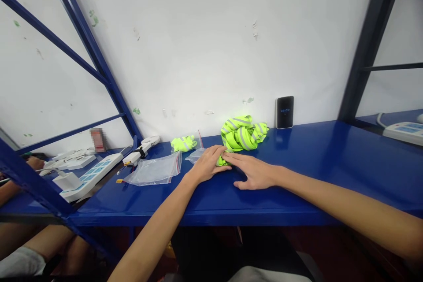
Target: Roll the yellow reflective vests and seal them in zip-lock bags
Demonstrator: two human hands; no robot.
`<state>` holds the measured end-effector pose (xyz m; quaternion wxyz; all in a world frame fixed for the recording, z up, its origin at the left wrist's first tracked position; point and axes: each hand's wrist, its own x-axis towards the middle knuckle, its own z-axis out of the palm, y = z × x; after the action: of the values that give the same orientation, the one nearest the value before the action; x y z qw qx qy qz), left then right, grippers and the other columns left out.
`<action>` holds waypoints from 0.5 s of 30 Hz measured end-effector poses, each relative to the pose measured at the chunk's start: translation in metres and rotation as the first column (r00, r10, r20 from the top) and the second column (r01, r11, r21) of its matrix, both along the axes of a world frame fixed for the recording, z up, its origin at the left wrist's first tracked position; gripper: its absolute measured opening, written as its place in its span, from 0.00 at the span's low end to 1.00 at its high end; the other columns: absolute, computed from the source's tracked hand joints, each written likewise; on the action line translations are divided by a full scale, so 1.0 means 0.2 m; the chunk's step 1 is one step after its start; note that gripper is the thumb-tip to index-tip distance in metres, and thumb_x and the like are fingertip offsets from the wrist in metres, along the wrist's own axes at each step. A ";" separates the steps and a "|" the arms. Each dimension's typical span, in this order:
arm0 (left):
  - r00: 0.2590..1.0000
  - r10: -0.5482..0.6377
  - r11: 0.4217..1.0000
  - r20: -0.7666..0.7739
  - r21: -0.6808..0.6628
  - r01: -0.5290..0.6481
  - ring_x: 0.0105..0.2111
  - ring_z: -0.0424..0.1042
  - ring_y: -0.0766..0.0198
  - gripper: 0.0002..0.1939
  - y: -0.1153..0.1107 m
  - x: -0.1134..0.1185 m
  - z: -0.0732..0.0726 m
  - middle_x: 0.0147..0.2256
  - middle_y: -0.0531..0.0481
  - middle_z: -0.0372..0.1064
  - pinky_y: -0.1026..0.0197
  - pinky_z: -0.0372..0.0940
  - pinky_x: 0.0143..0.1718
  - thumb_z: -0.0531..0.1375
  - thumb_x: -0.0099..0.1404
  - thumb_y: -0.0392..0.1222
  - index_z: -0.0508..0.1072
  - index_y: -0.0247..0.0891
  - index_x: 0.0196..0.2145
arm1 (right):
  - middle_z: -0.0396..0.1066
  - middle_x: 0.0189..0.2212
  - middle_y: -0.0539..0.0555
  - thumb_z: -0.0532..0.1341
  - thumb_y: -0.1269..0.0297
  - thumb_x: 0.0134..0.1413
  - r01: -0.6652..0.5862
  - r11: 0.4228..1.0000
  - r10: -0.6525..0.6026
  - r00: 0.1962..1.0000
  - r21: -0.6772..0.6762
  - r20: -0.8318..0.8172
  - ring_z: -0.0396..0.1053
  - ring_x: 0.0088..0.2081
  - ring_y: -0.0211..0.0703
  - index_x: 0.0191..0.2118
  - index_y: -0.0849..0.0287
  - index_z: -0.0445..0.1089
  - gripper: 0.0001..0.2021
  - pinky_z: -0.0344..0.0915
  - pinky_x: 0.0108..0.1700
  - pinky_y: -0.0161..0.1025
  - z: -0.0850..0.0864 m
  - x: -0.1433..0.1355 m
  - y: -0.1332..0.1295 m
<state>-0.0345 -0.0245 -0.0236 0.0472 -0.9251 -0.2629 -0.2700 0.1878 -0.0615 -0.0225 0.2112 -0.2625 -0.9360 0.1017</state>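
Curving over a green bundle behind the blue front edge, the left hand hides its grip; the right hand, straight-fingered, thumb apart, meets the bundle; tabletop stretches rightward.

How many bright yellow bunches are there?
3: a half-hidden bunch under the left hand and right hand, a big bunch behind them, a small bunch at left. More may be hidden.

Glossy tabletop — clear plastic bag — handled cloth
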 end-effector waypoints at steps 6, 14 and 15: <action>1.000 -0.021 0.992 -0.022 0.127 0.023 0.52 0.67 0.54 0.20 0.00 0.04 -0.01 0.51 0.40 0.67 0.49 0.63 0.53 0.54 0.68 0.48 0.63 0.39 0.55 | 0.56 0.62 0.64 0.66 0.59 0.48 -0.112 0.993 0.111 0.994 -0.044 -0.022 0.57 0.61 0.58 0.64 0.60 0.53 0.39 0.59 0.58 0.51 0.03 -0.03 0.01; 0.994 -0.084 0.973 -0.065 0.210 0.096 0.52 0.66 0.56 0.18 -0.04 0.08 0.00 0.51 0.40 0.68 0.51 0.63 0.54 0.50 0.71 0.43 0.62 0.36 0.56 | 0.68 0.50 0.60 0.64 0.58 0.53 -0.152 0.974 0.138 0.986 -0.169 -0.096 0.65 0.51 0.52 0.48 0.62 0.68 0.18 0.62 0.54 0.50 0.06 -0.03 0.02; 0.992 -0.092 0.972 -0.085 0.208 0.108 0.53 0.65 0.56 0.18 -0.05 0.09 0.01 0.52 0.40 0.67 0.50 0.62 0.55 0.49 0.71 0.42 0.61 0.36 0.57 | 0.68 0.49 0.60 0.63 0.57 0.54 -0.160 0.969 0.141 0.984 -0.190 -0.107 0.65 0.50 0.52 0.47 0.62 0.69 0.17 0.63 0.53 0.49 0.06 -0.03 0.02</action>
<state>-0.0170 -0.0349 -0.0225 0.1418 -0.9362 -0.1838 -0.2640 0.1809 -0.0569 -0.0108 0.2191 -0.2053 -0.9277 0.2220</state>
